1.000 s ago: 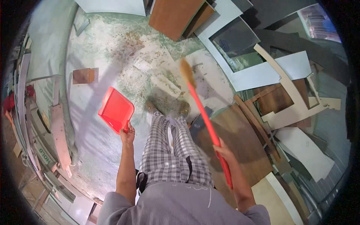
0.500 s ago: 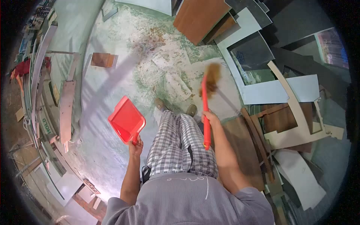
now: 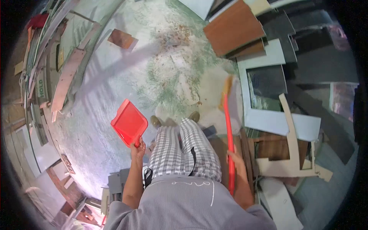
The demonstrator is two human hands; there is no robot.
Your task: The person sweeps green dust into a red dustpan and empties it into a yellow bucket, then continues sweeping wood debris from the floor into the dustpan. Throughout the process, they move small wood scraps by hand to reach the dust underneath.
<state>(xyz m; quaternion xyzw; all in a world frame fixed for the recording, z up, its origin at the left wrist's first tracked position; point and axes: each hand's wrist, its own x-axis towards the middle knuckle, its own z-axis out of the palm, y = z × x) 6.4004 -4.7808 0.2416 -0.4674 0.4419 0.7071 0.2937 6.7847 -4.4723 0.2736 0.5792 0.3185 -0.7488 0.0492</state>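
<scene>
My left hand (image 3: 138, 148) is closed round the short handle of a red dustpan (image 3: 131, 120), held up at the left of my legs with its wide edge pointing away from me. On the other side, my right hand (image 3: 237, 160) grips a brush (image 3: 229, 138) by its long red handle. Yellowish-brown bristles (image 3: 227, 92) sit at the brush's far end, a little blurred, over the pale floor near the boards. Sawdust and scattered debris (image 3: 174, 38) lie on the floor ahead of my shoes.
Brown panels (image 3: 234, 28) and a white cut-out frame (image 3: 281, 123) are stacked along the right. A small brown board (image 3: 120, 38) lies on the floor ahead to the left. Long strips (image 3: 69, 82) and a grey hose (image 3: 85, 57) line the left side.
The brush has come back and to the right, closer to my side. My view has turned, so the floor and boards sit differently. The dustpan stays in nearly the same place before me.
</scene>
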